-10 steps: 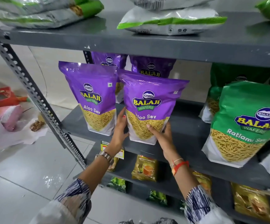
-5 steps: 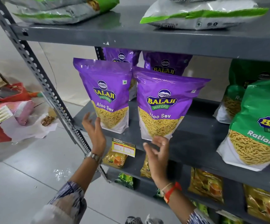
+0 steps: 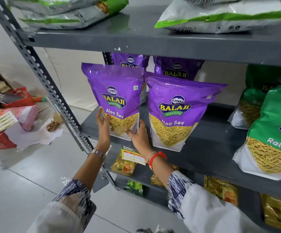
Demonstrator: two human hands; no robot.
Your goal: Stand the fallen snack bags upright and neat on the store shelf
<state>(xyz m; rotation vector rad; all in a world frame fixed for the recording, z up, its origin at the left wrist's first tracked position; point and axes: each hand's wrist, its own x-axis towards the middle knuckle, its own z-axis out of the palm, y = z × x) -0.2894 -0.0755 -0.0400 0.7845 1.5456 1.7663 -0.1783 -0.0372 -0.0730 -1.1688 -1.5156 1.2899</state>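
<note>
Two purple Aloo Sev bags stand upright at the front of the grey middle shelf [image 3: 208,132]. My left hand [image 3: 103,126] presses the lower left edge of the left purple bag [image 3: 115,98]. My right hand [image 3: 138,137] holds that bag's lower right corner, thumb on its front. The right purple bag [image 3: 178,111] stands free beside it. Two more purple bags [image 3: 176,69] stand behind them. Green Ratlami Sev bags [image 3: 274,132] stand upright at the right. On the top shelf, white and green bags [image 3: 220,15] lie flat.
A perforated grey upright [image 3: 40,71] bounds the shelf on the left. A price tag [image 3: 133,155] hangs on the shelf edge. Yellow and green packets [image 3: 126,165] fill the lower shelves. Boxes and red and pink packages [image 3: 10,111] lie on the tiled floor at left.
Both hands let go of the right purple bag, moved left and took hold of the left purple bag's lower part. The view shifted closer and leftward.
</note>
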